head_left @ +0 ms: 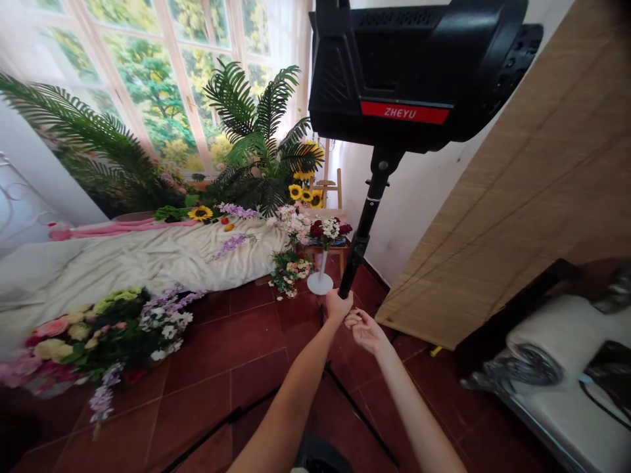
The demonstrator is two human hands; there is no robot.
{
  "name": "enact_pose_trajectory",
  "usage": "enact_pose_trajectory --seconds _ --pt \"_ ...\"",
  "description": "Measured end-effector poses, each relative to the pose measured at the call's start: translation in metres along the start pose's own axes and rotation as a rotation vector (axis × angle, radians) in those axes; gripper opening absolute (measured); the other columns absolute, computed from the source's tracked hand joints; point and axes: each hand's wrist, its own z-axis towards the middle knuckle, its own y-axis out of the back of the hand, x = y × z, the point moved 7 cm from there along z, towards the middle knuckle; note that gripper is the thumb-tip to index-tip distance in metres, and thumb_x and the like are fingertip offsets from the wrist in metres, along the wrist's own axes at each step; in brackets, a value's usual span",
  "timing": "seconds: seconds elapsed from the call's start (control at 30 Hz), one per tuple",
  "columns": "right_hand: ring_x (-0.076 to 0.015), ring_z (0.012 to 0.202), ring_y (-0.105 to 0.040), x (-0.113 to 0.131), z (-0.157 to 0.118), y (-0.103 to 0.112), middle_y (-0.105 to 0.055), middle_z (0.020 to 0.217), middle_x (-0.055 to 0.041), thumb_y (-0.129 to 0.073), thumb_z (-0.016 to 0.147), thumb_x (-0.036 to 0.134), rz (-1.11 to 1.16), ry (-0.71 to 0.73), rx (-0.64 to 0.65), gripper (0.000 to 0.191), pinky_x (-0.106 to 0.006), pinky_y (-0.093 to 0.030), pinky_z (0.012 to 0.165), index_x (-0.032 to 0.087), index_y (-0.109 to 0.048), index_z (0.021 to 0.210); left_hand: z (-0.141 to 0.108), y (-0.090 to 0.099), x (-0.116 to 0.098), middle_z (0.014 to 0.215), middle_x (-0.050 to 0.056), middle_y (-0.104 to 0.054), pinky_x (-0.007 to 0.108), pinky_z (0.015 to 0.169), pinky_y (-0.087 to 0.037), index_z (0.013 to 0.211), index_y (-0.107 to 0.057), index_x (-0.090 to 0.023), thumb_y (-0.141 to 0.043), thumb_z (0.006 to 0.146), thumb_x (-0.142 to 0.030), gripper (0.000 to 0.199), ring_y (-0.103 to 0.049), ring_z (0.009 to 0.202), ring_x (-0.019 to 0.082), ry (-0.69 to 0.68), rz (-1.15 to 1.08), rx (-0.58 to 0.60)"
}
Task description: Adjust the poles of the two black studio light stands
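A large black studio light (404,72) with a red ZHEYU label sits on top of a black stand pole (363,230). My left hand (339,306) is wrapped round the pole low down, beneath the light. Close to its right is my right hand (365,330), palm partly up, its fingers loosely curled near the pole. Whether the right fingertips touch the pole or hold something small is too unclear to tell. The stand's thin black legs (362,412) spread over the red tiled floor (197,401).
A cream-draped surface (148,253) with flowers stands at the left, a bouquet (108,328) at its front. Behind are palm leaves (261,125) and a window. A white round base (320,283) stands ahead. At right are a bamboo blind (497,184) and an ornate sofa (566,355).
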Motion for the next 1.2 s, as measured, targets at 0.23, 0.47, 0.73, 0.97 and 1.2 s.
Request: enact_pose_trajectory --seconds 0.23,0.47,0.73,0.97,1.2 --pt "-0.0039 0.044 -0.036 0.006 0.007 0.008 -0.035 0.054 0.0065 -0.041 0.087 0.017 -0.177 0.071 -0.018 0.026 -0.006 -0.030 0.032 0.021 -0.032 0.063 -0.001 0.004 -0.005 0.044 0.005 -0.054 0.023 0.047 -0.038 0.052 -0.058 -0.015 -0.055 0.069 -0.037 0.028 -0.053 0.048 0.015 -0.041 0.077 -0.057" --pt "-0.0083 0.045 -0.042 0.017 0.010 0.040 -0.044 0.057 0.0040 -0.040 0.086 0.042 -1.065 0.610 -0.495 0.020 -0.016 -0.029 0.035 0.023 -0.044 0.081 -0.002 0.004 -0.004 0.050 0.007 -0.058 0.024 0.050 -0.041 0.055 -0.060 -0.014 -0.052 0.071 -0.038 0.030 -0.056 0.053 0.016 -0.052 0.114 -0.029" --pt "-0.0179 0.069 -0.058 0.059 -0.037 0.040 -0.061 0.073 -0.0055 -0.029 0.085 0.055 -1.853 0.600 -0.854 0.043 -0.025 -0.041 0.055 0.023 -0.057 0.082 -0.003 0.006 -0.009 0.049 0.006 -0.056 0.026 0.050 -0.041 0.053 -0.059 -0.014 -0.053 0.070 -0.036 0.029 -0.054 0.050 0.016 -0.084 0.101 -0.040" --pt "-0.0144 0.052 -0.053 0.049 -0.017 0.011 -0.060 0.066 -0.0029 -0.051 0.071 0.060 -1.612 0.713 -0.610 0.043 -0.028 -0.044 0.052 0.018 -0.053 0.077 -0.004 0.009 -0.011 0.048 0.005 -0.054 0.021 0.045 -0.035 0.052 -0.057 -0.013 -0.055 0.068 -0.033 0.026 -0.050 0.048 0.013 -0.072 0.096 -0.054" --pt "-0.0177 0.095 -0.054 0.053 -0.046 -0.138 -0.052 0.113 -0.0085 -0.069 0.065 0.038 -1.588 1.387 -0.348 0.053 -0.036 -0.045 0.084 0.023 -0.041 0.106 -0.003 0.009 -0.013 0.045 0.001 -0.045 0.020 0.041 -0.027 0.046 -0.051 -0.014 -0.056 0.066 -0.032 0.027 -0.042 0.043 0.009 -0.064 0.085 -0.038"
